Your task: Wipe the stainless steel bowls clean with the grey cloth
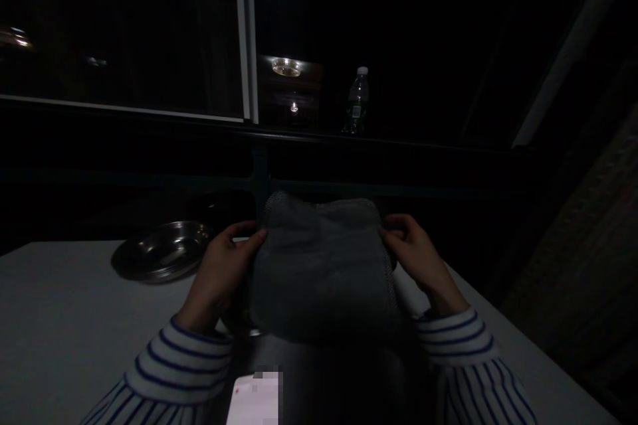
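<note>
A grey cloth point(323, 265) with a stitched border hangs spread between my two hands above the white table. Its left edge is pinched between the thumb and fingers of my left hand point(224, 272). On the opposite side my right hand point(416, 255) grips the right edge, its fingertips partly behind the fabric. Below the cloth, near my left wrist, the shiny rim of a metal bowl or dish point(249, 331) peeks out; most of it is hidden.
Shallow metal bowls point(164, 255), seemingly stacked, stand on the white table point(64, 319) at the left. A plastic bottle point(357, 103) stands on the dark window ledge. A pale, partly blurred-out rectangular thing point(253, 398) shows at the bottom. The room is dim.
</note>
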{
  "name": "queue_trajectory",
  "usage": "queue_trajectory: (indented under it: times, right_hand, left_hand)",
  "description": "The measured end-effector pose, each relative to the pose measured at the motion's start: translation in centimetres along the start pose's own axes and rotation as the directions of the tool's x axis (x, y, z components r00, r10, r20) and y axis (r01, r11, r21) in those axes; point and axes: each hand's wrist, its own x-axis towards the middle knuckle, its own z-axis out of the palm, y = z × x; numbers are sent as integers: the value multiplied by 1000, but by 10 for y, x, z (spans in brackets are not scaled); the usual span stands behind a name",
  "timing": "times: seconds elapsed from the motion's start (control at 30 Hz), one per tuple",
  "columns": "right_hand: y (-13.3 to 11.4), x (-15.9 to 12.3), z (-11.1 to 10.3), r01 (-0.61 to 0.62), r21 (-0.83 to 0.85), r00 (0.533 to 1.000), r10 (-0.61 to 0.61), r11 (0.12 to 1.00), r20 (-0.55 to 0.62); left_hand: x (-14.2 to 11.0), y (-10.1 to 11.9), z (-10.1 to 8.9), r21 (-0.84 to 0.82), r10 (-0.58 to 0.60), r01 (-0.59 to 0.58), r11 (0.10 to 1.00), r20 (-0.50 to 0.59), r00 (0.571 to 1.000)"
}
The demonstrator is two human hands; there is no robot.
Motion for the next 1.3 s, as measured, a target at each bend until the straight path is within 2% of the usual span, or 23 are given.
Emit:
queue_trajectory:
  times: [0.13, 0.2, 0.3, 0.4, 0.53, 0.67, 0.73, 0.83, 0.97, 1.03, 1.1, 1.17, 1.23, 1.3]
  right_hand:
    - [6, 4, -5, 19, 4, 999, -19, 1000, -32]
    - [6, 5, -6, 3, 7, 999, -3, 1000, -45]
    - [4, 3, -6, -28, 57, 999, 25, 998, 45]
    - [2, 1, -6, -37, 18, 986, 34, 999, 160]
    - [5, 1, -6, 58, -160, 986, -31, 985, 166]
    - [11, 4, -10, 171, -257, 963, -106, 951, 250]
    - [11, 4, -13, 210, -279, 958, -141, 937, 249]
    - [8, 3, -15, 175, -237, 974, -132, 956, 185]
    - [5, 2, -8, 29, -69, 986, -17, 997, 169]
    - [6, 3, -2, -13, -14, 993, 15, 1000, 118]
    - [7, 5, 2, -19, -20, 998, 20, 1000, 53]
    - [7, 5, 5, 7, -76, 1000, -6, 997, 9]
    - [4, 5, 7, 50, -133, 999, -50, 990, 5]
    - [0, 2, 7, 87, -160, 996, -84, 983, 25]
  left_hand:
    - [1, 0, -2, -58, -21, 20, 998, -11, 1000]
    - [0, 0, -3, -68, 1, 2, 998, 40, 999]
    - [-2, 3, -5, -13, 37, -36, 999, 146, 989]
    - [-1, 4, -6, 113, 116, -136, 984, 173, 978]
    - [3, 1, -8, 283, 216, -243, 928, 123, 969]
    - [6, 2, -12, 320, 190, -227, 920, 143, 971]
    - [5, 3, -14, 304, 190, -226, 925, 144, 971]
    - [2, 4, -13, 174, 146, -174, 969, 163, 976]
    - [-1, 0, -3, -53, -32, 44, 998, 201, 979]
    - [-1, -5, 3, -98, -97, 114, 989, 168, 981]
    - [0, -9, 7, -114, -129, 153, 982, 192, 973]
    - [1, -13, 7, -88, -147, 179, 980, 287, 947]
    - [1, -15, 6, -5, -168, 186, 983, 402, 900]
    - [1, -17, 6, 101, -174, 142, 985, 495, 851]
